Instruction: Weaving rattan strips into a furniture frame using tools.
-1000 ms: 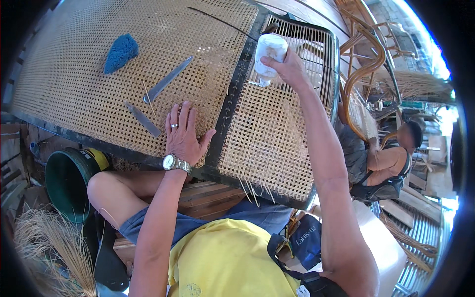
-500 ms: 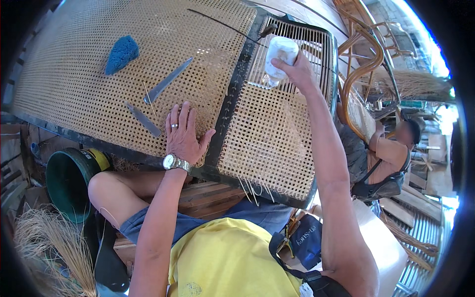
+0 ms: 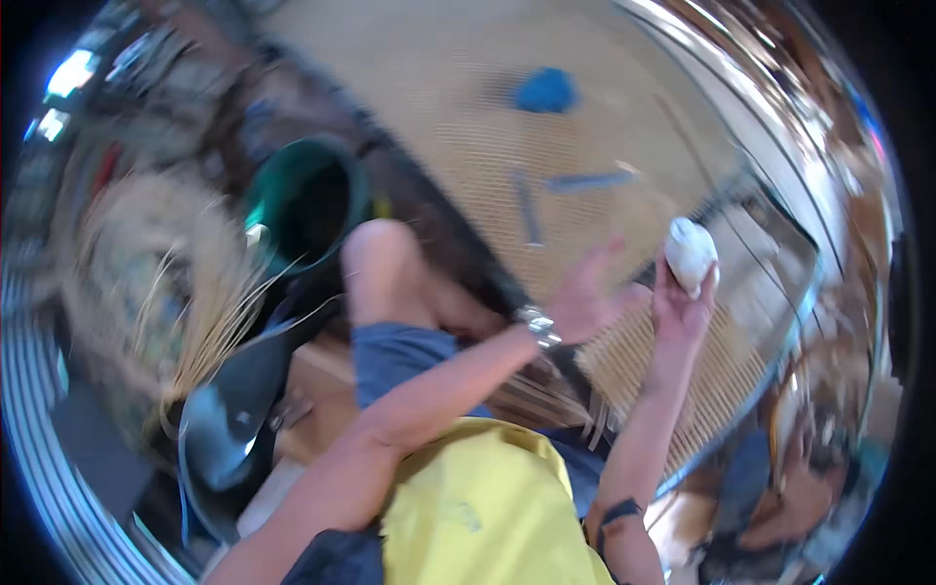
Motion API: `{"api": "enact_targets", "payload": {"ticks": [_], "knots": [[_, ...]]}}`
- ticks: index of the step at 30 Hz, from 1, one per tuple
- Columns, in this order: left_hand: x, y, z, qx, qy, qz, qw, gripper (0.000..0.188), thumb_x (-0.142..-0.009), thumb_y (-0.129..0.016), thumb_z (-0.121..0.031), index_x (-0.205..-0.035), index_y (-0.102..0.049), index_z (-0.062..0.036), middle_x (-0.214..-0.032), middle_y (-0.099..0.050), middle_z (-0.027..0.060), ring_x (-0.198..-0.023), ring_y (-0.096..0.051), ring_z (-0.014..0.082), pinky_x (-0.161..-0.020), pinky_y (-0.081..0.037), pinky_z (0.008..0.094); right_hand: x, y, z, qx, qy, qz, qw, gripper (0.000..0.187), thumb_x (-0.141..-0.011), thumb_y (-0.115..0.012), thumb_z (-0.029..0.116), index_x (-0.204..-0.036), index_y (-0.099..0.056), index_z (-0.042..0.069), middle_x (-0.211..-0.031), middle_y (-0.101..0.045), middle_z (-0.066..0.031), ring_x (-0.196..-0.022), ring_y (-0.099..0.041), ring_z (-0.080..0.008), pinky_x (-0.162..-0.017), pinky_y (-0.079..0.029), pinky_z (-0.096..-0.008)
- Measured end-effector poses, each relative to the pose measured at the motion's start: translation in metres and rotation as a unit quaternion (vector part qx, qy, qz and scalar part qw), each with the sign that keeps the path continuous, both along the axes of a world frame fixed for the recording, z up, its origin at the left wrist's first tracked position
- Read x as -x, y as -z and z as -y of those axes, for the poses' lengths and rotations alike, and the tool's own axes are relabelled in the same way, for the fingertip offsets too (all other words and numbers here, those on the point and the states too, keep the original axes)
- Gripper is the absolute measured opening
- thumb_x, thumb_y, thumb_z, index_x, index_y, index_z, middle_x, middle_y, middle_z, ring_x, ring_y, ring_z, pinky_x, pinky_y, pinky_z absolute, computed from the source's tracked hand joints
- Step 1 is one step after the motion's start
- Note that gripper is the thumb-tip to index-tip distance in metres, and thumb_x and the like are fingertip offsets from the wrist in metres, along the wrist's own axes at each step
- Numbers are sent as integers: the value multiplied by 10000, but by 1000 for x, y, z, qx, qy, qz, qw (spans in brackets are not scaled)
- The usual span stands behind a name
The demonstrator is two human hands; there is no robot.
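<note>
My right hand (image 3: 681,310) grips a white plastic bottle (image 3: 690,252), its narrower end seeming to point up, above the woven cane panel (image 3: 419,88). My left hand (image 3: 593,292), a metal watch on its wrist, hovers over the panel with its fingers apart and holds nothing; motion blurs it. On the panel beyond it lie two flat blade-like pieces, one grey (image 3: 527,207) and one bluish (image 3: 589,181). Farther off sits a blue sponge (image 3: 546,91). A thin dark rod (image 3: 688,146) stretches across the cane at the right.
Left of my bare knee stands a green bucket (image 3: 278,185). A loose bundle of pale cane strands (image 3: 219,336) spreads at the far left. The panel's dark frame (image 3: 429,185) runs slantwise past my knee. Another person (image 3: 795,497), blurred, is at the lower right.
The view has swung left, blurring the scene. My left hand has lifted off the cane. My right hand has drawn the bottle nearer and seems to have turned it over.
</note>
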State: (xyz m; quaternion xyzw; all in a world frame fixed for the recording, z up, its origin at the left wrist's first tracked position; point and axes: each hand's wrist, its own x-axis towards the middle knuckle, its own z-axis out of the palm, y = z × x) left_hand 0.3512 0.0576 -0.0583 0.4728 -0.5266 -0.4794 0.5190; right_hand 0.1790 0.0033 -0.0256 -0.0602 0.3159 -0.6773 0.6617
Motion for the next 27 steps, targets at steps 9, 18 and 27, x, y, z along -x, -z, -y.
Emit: {"api": "enact_targets", "payload": {"ticks": [9,18,27], "knots": [[-213,-139,-97,25,-278,33,960,393,-908,-718,-156,-1242,-599,12,-1280,-658,167,-1131,-646,219,-934,-527,349,-266,-54,-91,-54,-424,101,898,576,-1014,-582,449,-1394,-480,28,-1294,-637,-159,-1170,-647,-282,-1062,-514,-431],[-351,-58,-214,-97,-457,-25,884,340,-926,-721,-52,-1241,-623,28,-1269,-676,150,-1098,-647,155,-934,-541,296,-320,-30,-195,-93,-658,-46,746,352,-1062,-543,238,-1343,-479,35,-1193,-647,-175,-1110,-675,-293,-951,-544,-402],[-331,31,-251,-229,-393,-35,890,425,-788,-869,-109,-1163,-706,8,-1320,-670,156,-1129,-663,174,-963,-536,311,-151,-43,-166,-42,-554,-272,786,435,-1046,-571,291,-1342,-484,-15,-1162,-656,-175,-1051,-681,-273,-956,-553,-409]]}}
